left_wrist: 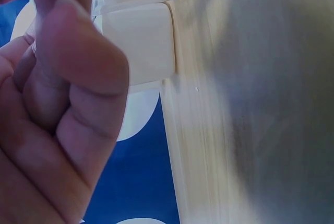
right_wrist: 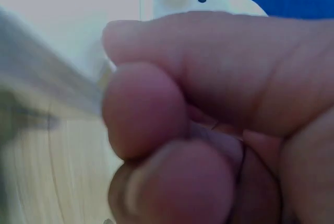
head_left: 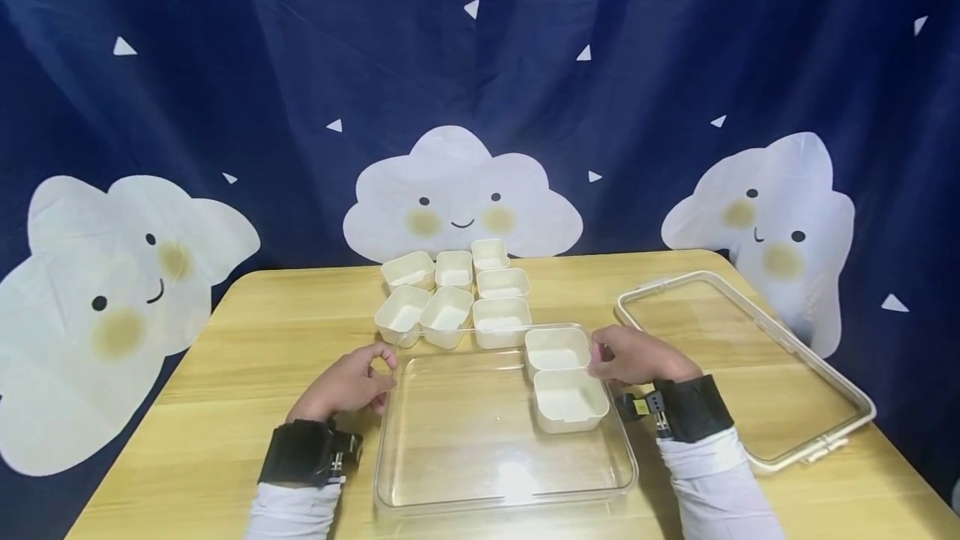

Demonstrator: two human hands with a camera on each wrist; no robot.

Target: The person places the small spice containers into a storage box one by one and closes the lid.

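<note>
A clear plastic box (head_left: 450,440) lies near the front of the wooden table, with two cream bins, one (head_left: 555,348) behind the other (head_left: 572,402), along its right side. My left hand (head_left: 352,382) pinches the box's rim at its back left, thumb and fingers bent together. At the opposite side, my right hand (head_left: 637,355) pinches the right rim beside the two bins. Thumb and fingertips fill much of the right wrist view, hiding most of the rim there. The left hand (left_wrist: 57,104) also shows close up in the left wrist view.
Several more cream bins (head_left: 447,317) stand in a loose group just behind the box. To the right lies a clear lid with a cream frame (head_left: 787,340) and side clips, close to the table's right edge. A dark blue cloud-print curtain (head_left: 525,98) hangs behind the table (head_left: 240,373).
</note>
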